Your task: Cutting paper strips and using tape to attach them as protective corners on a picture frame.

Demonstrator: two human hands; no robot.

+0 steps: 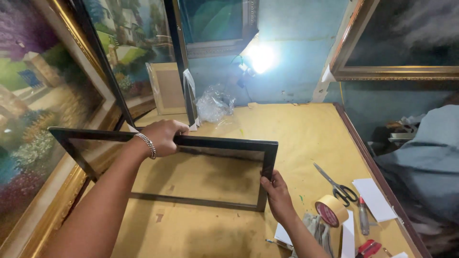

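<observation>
A black rectangular picture frame [224,143], with nothing in its opening, is held tilted above the tan worktable [296,129]. My left hand [162,136], with a silver bracelet on the wrist, grips the frame's top rail near the middle. My right hand [276,191] holds the lower right corner, fingers wrapped on the right side rail. The frame's left end reaches toward the paintings at the left.
Large gold-framed paintings [43,110] lean at the left. On the table's right lie scissors [337,184], a tape roll [331,210], white paper [375,198], a small bottle [364,217] and a red tool [368,248]. Crumpled plastic [215,102] sits at the back. A bright lamp [260,57] glares.
</observation>
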